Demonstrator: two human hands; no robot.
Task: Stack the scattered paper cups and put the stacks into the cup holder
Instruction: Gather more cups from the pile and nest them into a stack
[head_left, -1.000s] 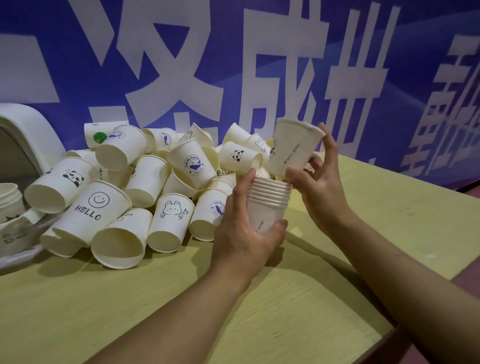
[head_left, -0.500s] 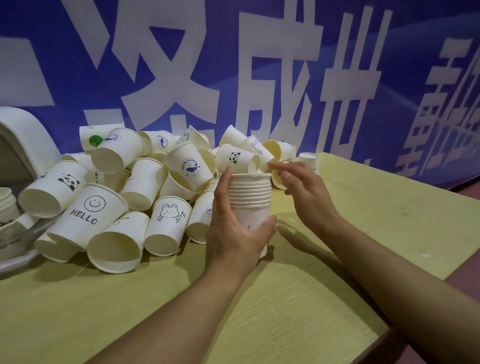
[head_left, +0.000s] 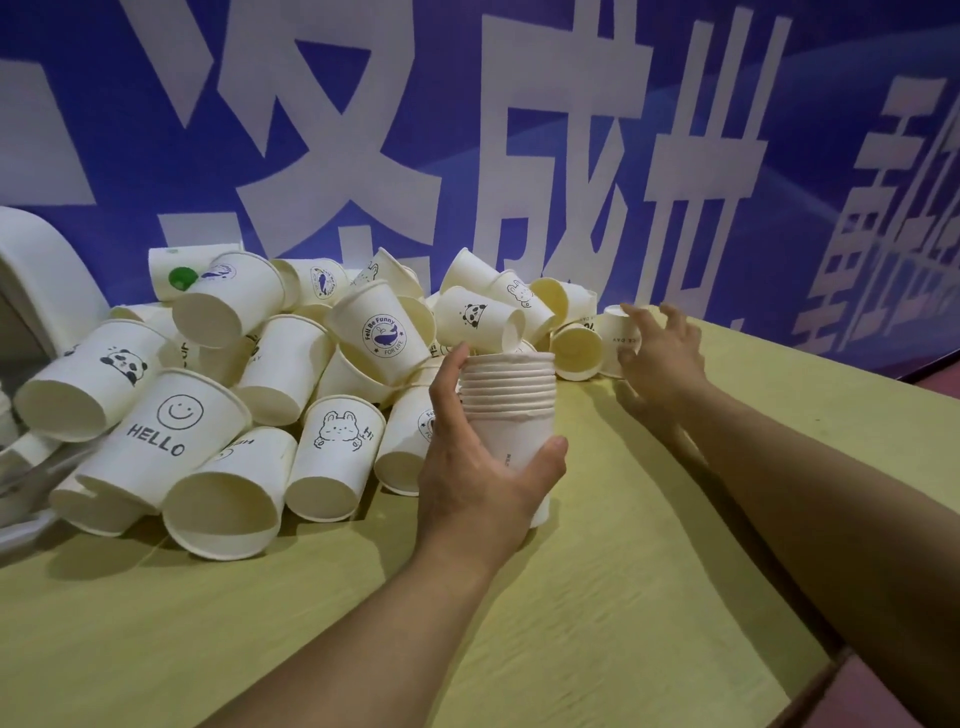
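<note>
Midway through, the left hand (head_left: 483, 483) grips a stack (head_left: 506, 410) while the right hand (head_left: 657, 353), fingers spread, nears a cup (head_left: 615, 338); the pile (head_left: 260, 374) awaits.

The left hand (head_left: 480, 478) hides the stack's (head_left: 511, 415) lower side. The white holder (head_left: 36, 270) is cut off at the left edge. The right hand (head_left: 657, 348) is blurred.

The cups (head_left: 218, 364) are made of matt white paper (rims rolled, prints in dark ink). The table (head_left: 649, 597) is finished in pale yellow-green wood-grain laminate, smooth. A faint sheen is shown by the blue banner (head_left: 571, 130).
</note>
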